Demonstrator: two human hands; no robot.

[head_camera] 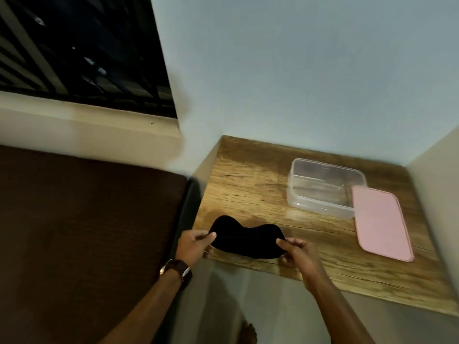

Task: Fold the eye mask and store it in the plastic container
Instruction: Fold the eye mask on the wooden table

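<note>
Risks first. Holding mask (pixel 244 240) spread flat by its two ends, over near edge of table (pixel 248 175), partly past the edge from this angle. Slipping out of either pinch likely meaning a drop to the floor rather than onto wood. Soft fabric, so probably folding crooked if ends not brought together evenly; springing back open likely if released before pressing. Strap not visible, possibly hidden behind; could be dangling and snagging, cannot tell. Box (pixel 325 188) sitting well apart to the right, open, empty-looking; lid (pixel 382 225) lying off, touching or overlapping box's right end. Folded mask probably fitting only if folded tight; loose fold likely catching on the rim. Reaching across with one hand possibly knocking the light box or lid.

Fingers now. Left hand (pixel 192 245) pinching mask's left end, thumb on top, fingers curled narrow underneath. Right hand (pixel 296 253) pinching the right end the same way, thumb over the top, fingers tucked below, narrow. Both closed on fabric, nothing else touched. Watch (pixel 177 268) sitting on left wrist. Fold not yet begun, mask not yet in box.
</note>
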